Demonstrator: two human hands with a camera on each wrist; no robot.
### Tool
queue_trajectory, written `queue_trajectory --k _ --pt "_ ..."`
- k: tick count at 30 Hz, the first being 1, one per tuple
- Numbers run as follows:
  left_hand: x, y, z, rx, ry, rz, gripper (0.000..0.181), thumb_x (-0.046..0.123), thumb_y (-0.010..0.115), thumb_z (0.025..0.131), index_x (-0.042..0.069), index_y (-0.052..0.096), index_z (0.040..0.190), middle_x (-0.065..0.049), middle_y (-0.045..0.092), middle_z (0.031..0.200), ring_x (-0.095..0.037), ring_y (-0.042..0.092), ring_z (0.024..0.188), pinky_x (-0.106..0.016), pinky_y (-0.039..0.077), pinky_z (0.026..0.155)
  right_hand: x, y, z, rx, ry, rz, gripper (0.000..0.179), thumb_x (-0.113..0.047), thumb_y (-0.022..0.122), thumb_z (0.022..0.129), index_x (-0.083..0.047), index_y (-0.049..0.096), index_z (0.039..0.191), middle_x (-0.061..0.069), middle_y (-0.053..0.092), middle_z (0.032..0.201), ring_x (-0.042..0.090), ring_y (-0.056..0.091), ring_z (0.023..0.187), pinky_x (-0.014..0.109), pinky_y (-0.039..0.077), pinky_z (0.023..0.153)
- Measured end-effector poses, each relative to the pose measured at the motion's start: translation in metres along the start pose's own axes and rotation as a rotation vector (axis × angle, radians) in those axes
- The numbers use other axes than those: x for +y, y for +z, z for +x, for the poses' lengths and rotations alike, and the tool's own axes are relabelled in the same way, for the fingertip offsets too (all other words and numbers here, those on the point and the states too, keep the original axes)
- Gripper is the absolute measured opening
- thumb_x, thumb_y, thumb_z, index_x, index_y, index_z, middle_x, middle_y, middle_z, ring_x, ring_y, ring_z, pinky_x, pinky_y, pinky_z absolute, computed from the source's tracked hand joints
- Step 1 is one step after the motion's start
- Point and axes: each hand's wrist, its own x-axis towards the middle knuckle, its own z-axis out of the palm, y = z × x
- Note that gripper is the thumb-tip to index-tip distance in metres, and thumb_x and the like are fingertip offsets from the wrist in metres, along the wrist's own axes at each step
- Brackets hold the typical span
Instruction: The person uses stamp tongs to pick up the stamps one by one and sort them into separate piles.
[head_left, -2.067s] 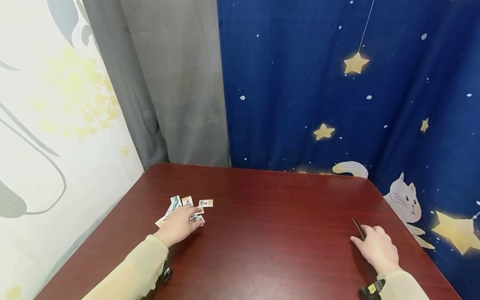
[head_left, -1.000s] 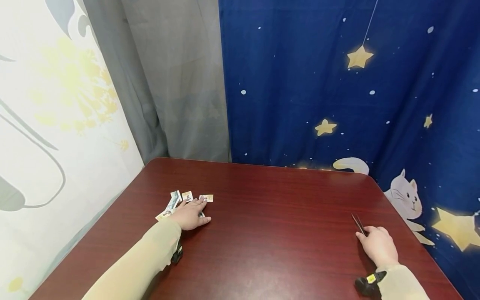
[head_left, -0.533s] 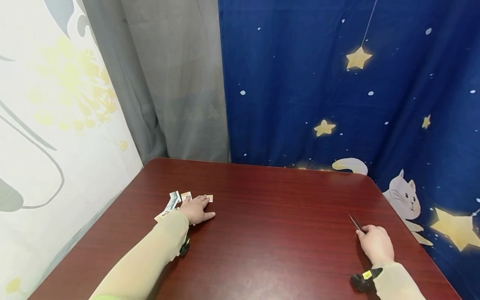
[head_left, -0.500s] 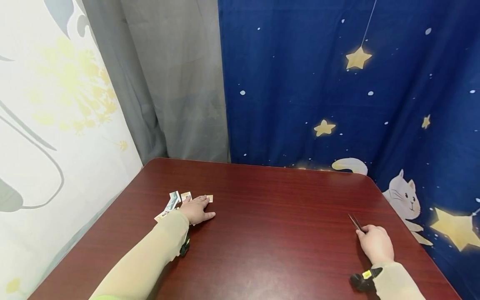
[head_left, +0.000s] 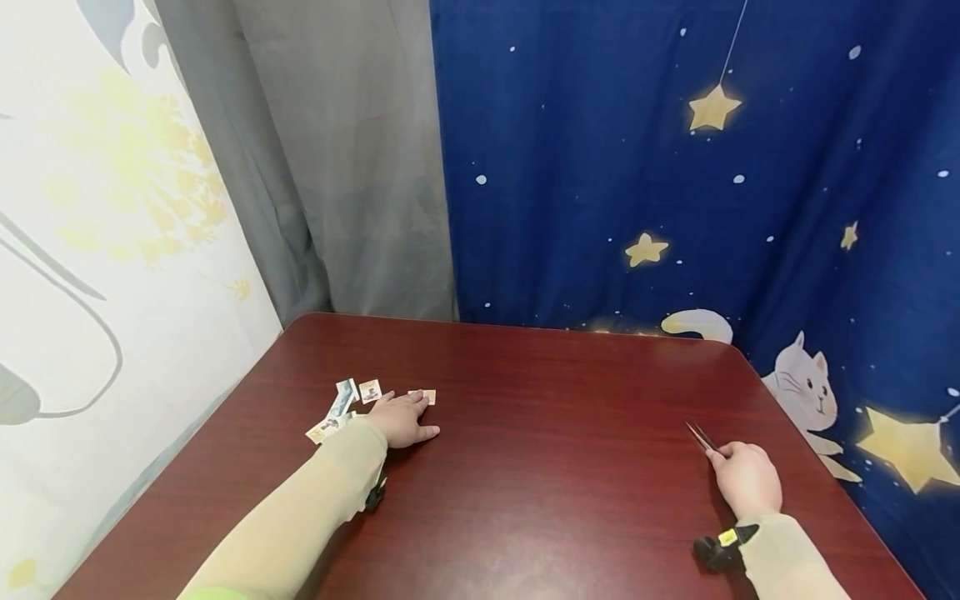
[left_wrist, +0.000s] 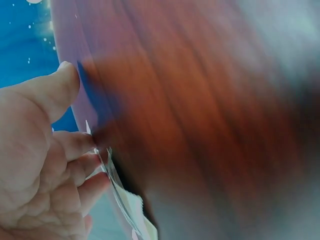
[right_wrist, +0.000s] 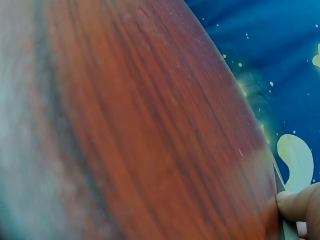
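My left hand (head_left: 405,419) lies palm down over a group of small printed stamps, fingers stretched forward and thumb out to the right. Its fingertips rest on the rightmost stamp (head_left: 430,397), partly covering it. To the left lie a square stamp (head_left: 370,391), a bluish stamp (head_left: 342,400) and a yellowish stamp (head_left: 325,429); more may be hidden under the palm. In the left wrist view, toothed stamp edges (left_wrist: 131,207) show beneath the fingers. Over at the right, my right hand (head_left: 746,479) pinches a pair of tweezers (head_left: 699,435), tips pointing forward-left and slightly apart.
A dark red wooden table (head_left: 540,467) spreads between the hands. Behind it hang a grey curtain (head_left: 360,167) and a blue starry curtain (head_left: 570,167). A pale patterned wall or curtain (head_left: 135,333) runs along the left side.
My left hand has moved rightward across the stamps, and the rightmost stamp has slid a little to the right under its fingertips. The tweezers in my right hand have swung slightly left.
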Motion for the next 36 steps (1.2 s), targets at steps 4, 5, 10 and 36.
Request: queue_trajectory --k 4,5,10,36 --pt "0.008 -0.003 0.000 0.003 0.027 0.005 0.069 0.051 0.055 0.093 0.003 0.045 0.143 -0.013 0.038 0.150 -0.027 0.031 0.140 -0.052 0.018 0.113 -0.002 0.000 0.001 0.019 -0.017 0.002 0.026 -0.016 0.061 0.092 0.009 0.067 0.093 0.026 0.061 0.092 0.045 0.057 0.087 0.056 0.045 0.075" --pt "0.010 -0.003 0.000 0.001 0.031 0.005 0.070 0.051 0.055 0.093 0.004 0.045 0.143 -0.013 0.038 0.151 -0.026 0.031 0.141 -0.052 0.019 0.113 -0.002 0.000 0.001 0.022 -0.018 0.002 0.026 -0.016 0.061 0.092 0.008 0.067 0.093 0.026 0.061 0.092 0.045 0.057 0.088 0.056 0.045 0.075" --pt "0.018 -0.001 0.000 0.003 0.049 0.001 0.069 0.052 0.054 0.093 0.006 0.045 0.144 -0.013 0.037 0.151 -0.029 0.031 0.140 -0.051 0.021 0.111 -0.004 0.000 0.001 0.027 -0.015 0.006 0.026 -0.017 0.059 0.093 0.007 0.068 0.093 0.027 0.062 0.094 0.045 0.058 0.088 0.056 0.046 0.075" --pt "0.072 0.009 0.002 0.049 0.203 0.078 0.065 0.052 0.055 0.093 0.009 0.049 0.142 -0.006 0.045 0.142 -0.028 0.042 0.131 -0.046 0.031 0.105 -0.037 0.005 -0.005 0.033 -0.172 0.089 0.028 -0.019 0.062 0.094 0.006 0.067 0.104 0.029 0.063 0.103 0.046 0.056 0.099 0.058 0.043 0.085"
